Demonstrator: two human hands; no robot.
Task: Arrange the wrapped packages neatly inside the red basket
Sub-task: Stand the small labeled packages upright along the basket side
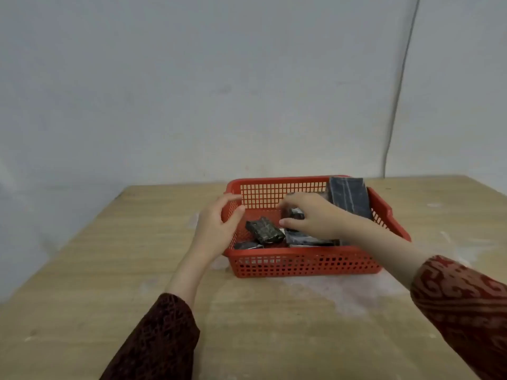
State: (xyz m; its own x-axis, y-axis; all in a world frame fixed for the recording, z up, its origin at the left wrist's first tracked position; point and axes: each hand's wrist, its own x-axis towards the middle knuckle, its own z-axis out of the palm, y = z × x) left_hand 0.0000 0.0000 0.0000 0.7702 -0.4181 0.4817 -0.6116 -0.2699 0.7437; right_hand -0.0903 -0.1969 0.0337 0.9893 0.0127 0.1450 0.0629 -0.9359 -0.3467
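Note:
A red mesh basket [304,263] stands on the wooden table. Inside lie several dark wrapped packages: a small one [264,230] tilted near the left, a flat one [312,240] by the front wall, and a tall bluish-grey one [349,198] leaning upright at the back right corner. My right hand [310,215] reaches into the basket and grips a small dark package [297,216], mostly hidden by the fingers. My left hand [216,226] hovers at the basket's left rim, fingers apart, holding nothing.
The wooden table [109,270] has pale smudges in front of and right of the basket. A grey wall rises behind, with a thin cable [397,105] running down it at the right. Patterned dark red sleeves cover both forearms.

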